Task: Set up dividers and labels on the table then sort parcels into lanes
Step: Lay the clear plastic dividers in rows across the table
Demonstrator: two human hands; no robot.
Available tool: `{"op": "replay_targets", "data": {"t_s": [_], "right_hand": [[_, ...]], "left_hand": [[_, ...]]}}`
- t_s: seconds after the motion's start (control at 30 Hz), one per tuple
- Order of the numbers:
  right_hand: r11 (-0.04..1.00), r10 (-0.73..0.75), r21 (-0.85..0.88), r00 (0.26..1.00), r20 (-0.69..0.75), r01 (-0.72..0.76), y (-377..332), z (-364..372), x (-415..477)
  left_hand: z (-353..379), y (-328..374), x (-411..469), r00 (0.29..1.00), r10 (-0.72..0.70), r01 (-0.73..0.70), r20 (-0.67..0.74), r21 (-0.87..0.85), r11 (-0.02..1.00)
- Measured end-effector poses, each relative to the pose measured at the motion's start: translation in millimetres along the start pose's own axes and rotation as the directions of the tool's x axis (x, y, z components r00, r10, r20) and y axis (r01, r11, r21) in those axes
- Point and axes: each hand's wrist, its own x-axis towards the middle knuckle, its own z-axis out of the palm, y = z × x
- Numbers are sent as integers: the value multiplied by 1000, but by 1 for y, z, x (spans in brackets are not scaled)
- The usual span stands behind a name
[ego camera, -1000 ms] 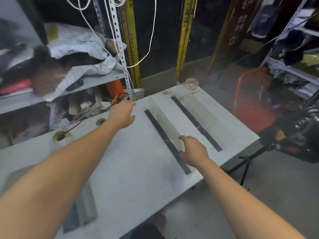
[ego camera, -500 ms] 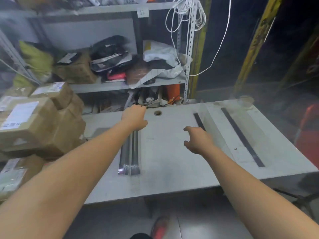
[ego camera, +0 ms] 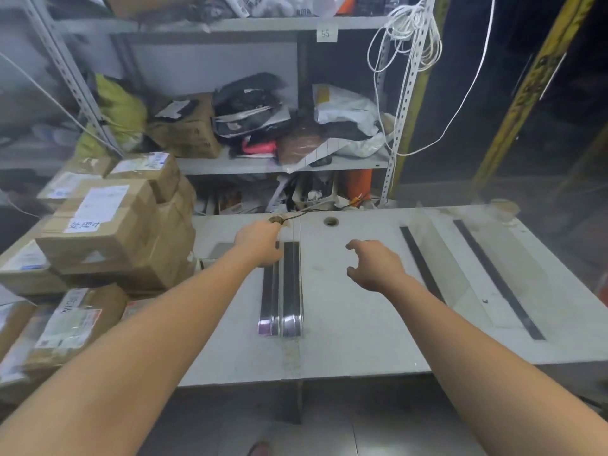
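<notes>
Two shiny grey divider strips (ego camera: 285,287) lie side by side in the middle of the white table (ego camera: 345,340). My left hand (ego camera: 260,246) rests on the far end of the left strip, fingers curled down over it. My right hand (ego camera: 375,266) hovers just right of the strips, fingers apart and holding nothing. Two more dividers stand on the table's right part, each with a dark base strip: one (ego camera: 421,263) close to my right hand, the other (ego camera: 496,281) further right. Cardboard parcels (ego camera: 105,225) with white labels are stacked at the table's left end.
A metal shelf rack (ego camera: 279,164) behind the table holds bags and boxes. White cable (ego camera: 404,44) hangs from its right post. A round hole (ego camera: 331,221) sits in the table near the back edge. Yellow posts (ego camera: 526,90) stand at right.
My view has swung left from the table's right end to its middle. My right hand left the placed divider. My left hand came down onto the far end of the loose strips.
</notes>
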Motion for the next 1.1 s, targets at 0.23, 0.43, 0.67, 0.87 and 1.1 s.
{"op": "replay_targets", "data": {"t_s": [0.23, 0.43, 0.67, 0.87, 1.1], "right_hand": [[997, 72, 21, 997, 5, -72, -38, 15, 28], [985, 172, 21, 985, 14, -172, -64, 27, 45], [963, 255, 75, 965, 64, -260, -78, 46, 48], [958, 238, 144, 967, 92, -249, -73, 65, 56], [898, 229, 349, 962, 151, -268, -63, 96, 68]], "left_hand": [[16, -48, 29, 996, 81, -79, 27, -62, 995], [32, -82, 61, 986, 159, -156, 42, -80, 985], [53, -93, 86, 967, 243, -232, 80, -125, 965], [57, -93, 102, 962, 258, -243, 90, -149, 959], [63, -74, 123, 939, 327, -302, 103, -204, 931]]}}
